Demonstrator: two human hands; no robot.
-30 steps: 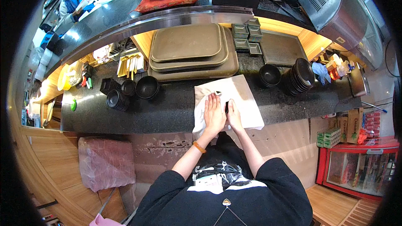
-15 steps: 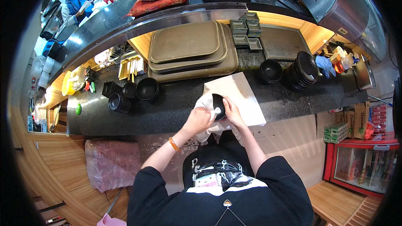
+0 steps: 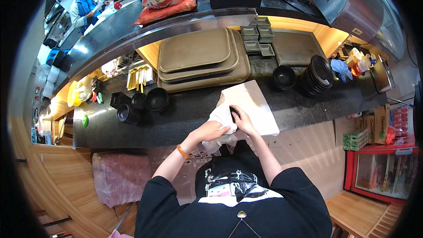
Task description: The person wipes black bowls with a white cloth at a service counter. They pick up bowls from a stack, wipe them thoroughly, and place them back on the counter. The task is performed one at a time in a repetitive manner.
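Note:
A small black bowl (image 3: 235, 113) is tilted between my two hands at the counter's front edge. My right hand (image 3: 245, 122) is closed round its right side. My left hand (image 3: 213, 130) is closed on a white cloth (image 3: 221, 116), which covers most of the bowl's left side. The bowl's inside is mostly hidden by the cloth and my fingers. Beneath and behind my hands lies a white rectangular sheet or stack of paper (image 3: 253, 101) on the black counter.
Brown trays (image 3: 194, 51) are stacked behind. Black bowls (image 3: 157, 99) stand to the left; another black bowl (image 3: 284, 77) and a tall stack of black bowls (image 3: 318, 76) stand right. Small square dishes (image 3: 251, 33) are piled at the back. A person (image 3: 84, 8) stands far left.
The bowl has turned so its opening no longer faces up to view. The cloth now wraps over it, and my left hand has shifted slightly lower.

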